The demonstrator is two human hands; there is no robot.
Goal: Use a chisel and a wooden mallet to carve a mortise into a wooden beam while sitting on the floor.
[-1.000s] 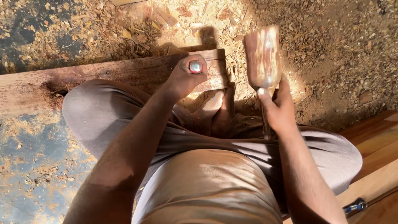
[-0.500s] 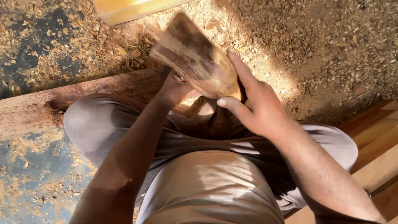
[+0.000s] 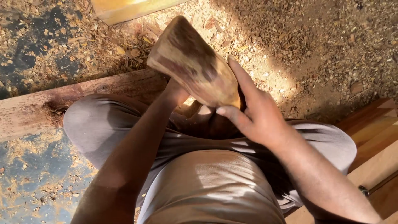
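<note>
My right hand [image 3: 257, 118] grips a worn wooden mallet [image 3: 192, 62], whose blurred head is down over my left hand. My left hand [image 3: 176, 93] rests on a long reddish wooden plank [image 3: 112, 87] that lies across in front of my knees. Its fingers are hidden under the mallet, and so is the metal-capped chisel that it held upright a second ago. My legs in grey trousers fill the middle of the view.
Sawdust and wood chips [image 3: 315, 49] cover the ground beyond the plank. A yellow board [image 3: 124, 8] lies at the top edge. Polished wooden boards [image 3: 373, 132] and a metal-tipped tool [image 3: 365, 191] sit at the lower right. Blue floor [image 3: 37, 178] shows at the lower left.
My right hand swung the mallet from raised at the right down and left onto the chisel head. My left hand stayed on the plank.
</note>
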